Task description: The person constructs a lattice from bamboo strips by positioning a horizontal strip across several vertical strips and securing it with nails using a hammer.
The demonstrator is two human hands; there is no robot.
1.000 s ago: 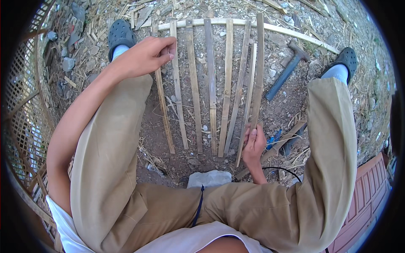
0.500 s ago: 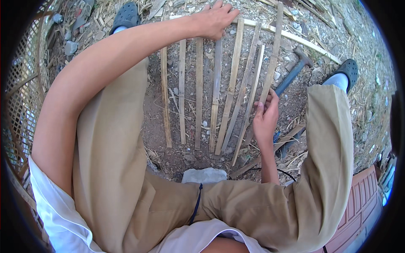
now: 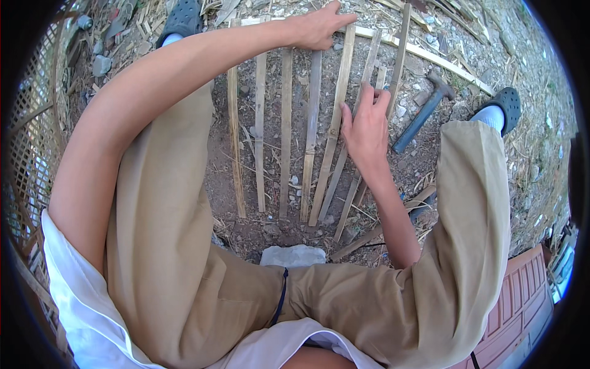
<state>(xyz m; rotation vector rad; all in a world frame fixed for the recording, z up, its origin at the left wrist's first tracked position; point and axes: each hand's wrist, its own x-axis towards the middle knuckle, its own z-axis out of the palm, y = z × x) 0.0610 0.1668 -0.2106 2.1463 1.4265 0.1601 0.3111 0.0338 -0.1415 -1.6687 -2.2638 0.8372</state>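
Q. Which entry came first, by size?
A. The ground point(image 3: 246, 237), brown and stony, littered with straw and chips; next, my khaki trousers point(image 3: 163, 227), legs set wide on either side of the slats; then a red-brown panel point(image 3: 519, 301), at lower right.

Q. And the wood?
A. One pale crosspiece point(image 3: 436, 58), long and thin, lying across the far side; eight narrow wooden slats point(image 3: 309, 178), side by side on the ground, running from it toward me; the seventh from the left, a shorter one, ended below the crosspiece; the eighth, at far right, reached past it.

Q. Tools?
A. One hammer point(image 3: 420, 122), handle blue-grey, head pointing away from me; it lay on the ground to the right of the slats, apart from both hands.

Q. Your hands, in what condition?
A. Left hand point(image 3: 316, 29), back upward, over the crosspiece, covering the far end of the fourth slat; one finger pointed right, to the end of the fifth; the underside was hidden, so I could not tell whether it held anything; right hand point(image 3: 367, 132), opened, thumb spread from the fingers, over the sixth and seventh slats; how firmly the fingertips touched, I could not tell.

Q. Smallest items?
A. One pale stone point(image 3: 293, 256), just before my trousers; dark clogs point(image 3: 505, 111), a pair, worn.
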